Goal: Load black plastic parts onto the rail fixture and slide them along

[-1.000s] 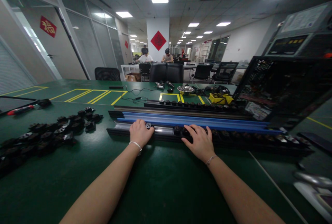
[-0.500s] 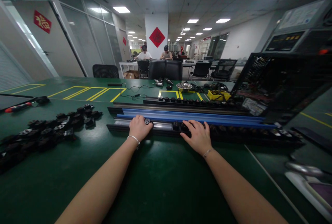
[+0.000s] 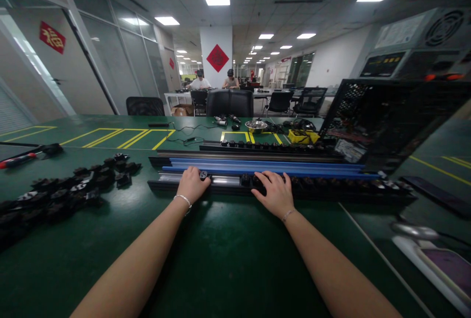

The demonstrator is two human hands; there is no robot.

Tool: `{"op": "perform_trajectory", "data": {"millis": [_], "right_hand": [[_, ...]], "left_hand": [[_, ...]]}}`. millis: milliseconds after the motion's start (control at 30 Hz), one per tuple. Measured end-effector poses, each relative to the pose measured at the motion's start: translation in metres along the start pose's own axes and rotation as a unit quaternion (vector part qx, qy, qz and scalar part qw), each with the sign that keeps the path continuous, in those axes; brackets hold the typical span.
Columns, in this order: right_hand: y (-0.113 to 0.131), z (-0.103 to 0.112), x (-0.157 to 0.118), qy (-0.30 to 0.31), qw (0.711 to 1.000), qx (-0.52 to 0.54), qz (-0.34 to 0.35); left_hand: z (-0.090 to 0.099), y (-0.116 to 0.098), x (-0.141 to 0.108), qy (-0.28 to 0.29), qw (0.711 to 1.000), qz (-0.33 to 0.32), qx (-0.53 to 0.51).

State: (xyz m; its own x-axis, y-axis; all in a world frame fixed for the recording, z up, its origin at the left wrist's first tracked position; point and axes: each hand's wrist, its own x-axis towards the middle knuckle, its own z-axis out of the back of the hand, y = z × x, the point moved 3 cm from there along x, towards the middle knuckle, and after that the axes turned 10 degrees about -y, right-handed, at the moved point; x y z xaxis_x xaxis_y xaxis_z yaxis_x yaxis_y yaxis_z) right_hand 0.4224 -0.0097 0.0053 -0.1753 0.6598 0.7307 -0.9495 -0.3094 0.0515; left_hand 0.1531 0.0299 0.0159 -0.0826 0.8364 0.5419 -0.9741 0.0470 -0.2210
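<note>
A long black rail point(image 3: 184, 188) with a shiny silver channel lies across the table in front of me. My left hand point(image 3: 192, 185) is closed around a small black module point(image 3: 203, 175) with a round, socket-like face, at the rail's left part. Further right, my right hand point(image 3: 275, 193) curves over the rail, thumb and forefinger either side of a black module point(image 3: 259, 181) partly hidden by the fingers. Another black module point(image 3: 245, 179) sits just left of it. Bare silver channel point(image 3: 225, 180) shows between the hands. Several more modules point(image 3: 320, 183) line the rail to the right.
Behind lie a blue rail point(image 3: 228, 166) and another module-filled rail point(image 3: 265, 145). Loose black modules point(image 3: 84, 180) are heaped left, near a red-handled tool point(image 3: 18, 160). A metal bowl point(image 3: 256, 126), yellow tray point(image 3: 303, 136) and open computer case point(image 3: 386, 121) stand beyond. A phone point(image 3: 445, 266) lies right.
The whole view has shifted slightly, so things appear a little further left. Both hands keep nearly the same places on the rail, and the modules show no clear movement.
</note>
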Motion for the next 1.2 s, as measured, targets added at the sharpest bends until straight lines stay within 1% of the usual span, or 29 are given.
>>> {"op": "perform_trajectory", "data": {"millis": [200,367,700,900,1033,1200], "right_hand": [[0.000,0.001,0.001,0.008,1.000,0.005,-0.003],[-0.001,0.000,0.000,0.005,1.000,0.008,-0.002],[-0.001,0.000,0.000,0.003,1.000,0.007,0.000],[-0.001,0.000,0.000,0.001,1.000,-0.006,0.002],[-0.001,0.000,0.000,0.001,1.000,-0.001,-0.001],[0.000,0.000,0.000,0.006,1.000,-0.010,0.004]], "left_hand": [[0.001,0.007,0.001,0.000,1.000,-0.009,0.005],[0.003,0.008,0.001,-0.012,1.000,0.001,0.021],[0.008,0.012,0.001,0.007,0.999,-0.019,0.041],[0.011,0.014,0.000,0.005,0.998,-0.007,0.069],[0.011,0.019,0.002,0.002,0.998,-0.001,0.065],[0.013,0.026,0.003,0.014,0.997,0.008,0.072]]}}
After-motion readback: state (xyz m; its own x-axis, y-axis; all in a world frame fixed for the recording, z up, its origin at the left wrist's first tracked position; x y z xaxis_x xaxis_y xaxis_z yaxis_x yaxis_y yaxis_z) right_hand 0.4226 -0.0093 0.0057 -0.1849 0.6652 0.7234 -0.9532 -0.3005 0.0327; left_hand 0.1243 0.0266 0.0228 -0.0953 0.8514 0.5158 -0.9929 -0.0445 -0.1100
